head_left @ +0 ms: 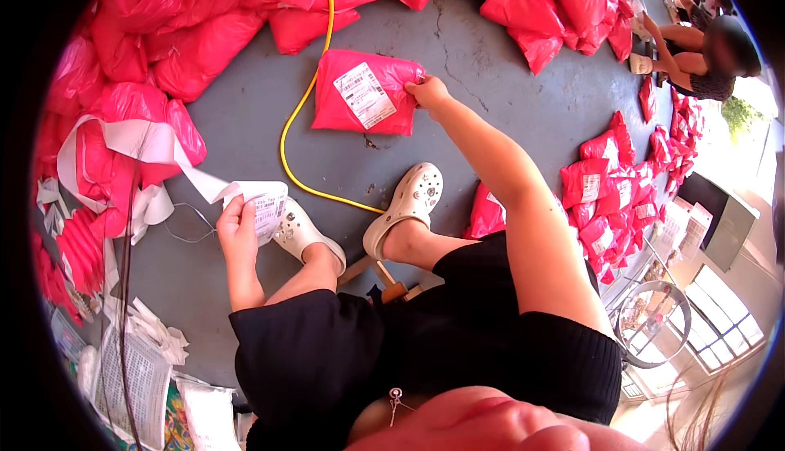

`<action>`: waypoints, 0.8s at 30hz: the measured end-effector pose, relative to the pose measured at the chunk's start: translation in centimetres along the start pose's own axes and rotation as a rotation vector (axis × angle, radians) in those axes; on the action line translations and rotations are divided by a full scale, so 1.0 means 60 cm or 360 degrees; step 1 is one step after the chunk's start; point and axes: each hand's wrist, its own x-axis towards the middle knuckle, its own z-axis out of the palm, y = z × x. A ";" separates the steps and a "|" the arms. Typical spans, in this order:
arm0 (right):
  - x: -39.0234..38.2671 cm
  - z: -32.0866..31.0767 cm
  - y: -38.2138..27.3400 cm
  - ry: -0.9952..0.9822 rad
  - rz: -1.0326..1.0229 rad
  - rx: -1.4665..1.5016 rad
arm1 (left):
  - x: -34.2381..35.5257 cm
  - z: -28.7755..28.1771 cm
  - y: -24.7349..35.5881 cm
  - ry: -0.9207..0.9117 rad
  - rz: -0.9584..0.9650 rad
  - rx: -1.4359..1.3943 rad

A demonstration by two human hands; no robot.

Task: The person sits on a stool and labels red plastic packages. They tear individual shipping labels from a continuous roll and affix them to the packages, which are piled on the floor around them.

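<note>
My left hand [241, 230] grips a long white strip of printed labels [192, 169], with one label folded up by my thumb and the rest trailing left over pink parcels. In my right hand [429, 91], reached forward, is the right edge of a plump pink plastic parcel [335, 103] bearing a white label [364, 91]. Whether that parcel rests on the floor or is slightly lifted, I cannot tell. My feet in cream clogs [409, 201] are below my hands.
Pink parcels heap at the top [213, 42], left and right [613, 189]. A yellow cord [290, 165] crosses the grey floor [466, 116]. Another person [695, 54] sits at upper right. A white plastic basket [131, 377] stands lower left, a fan [654, 320] lower right.
</note>
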 end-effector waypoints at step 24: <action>-0.440 -0.283 0.006 -0.0027 -0.0909 -0.2056 | 0.047 -0.116 -0.034 0.0021 0.0406 -0.0212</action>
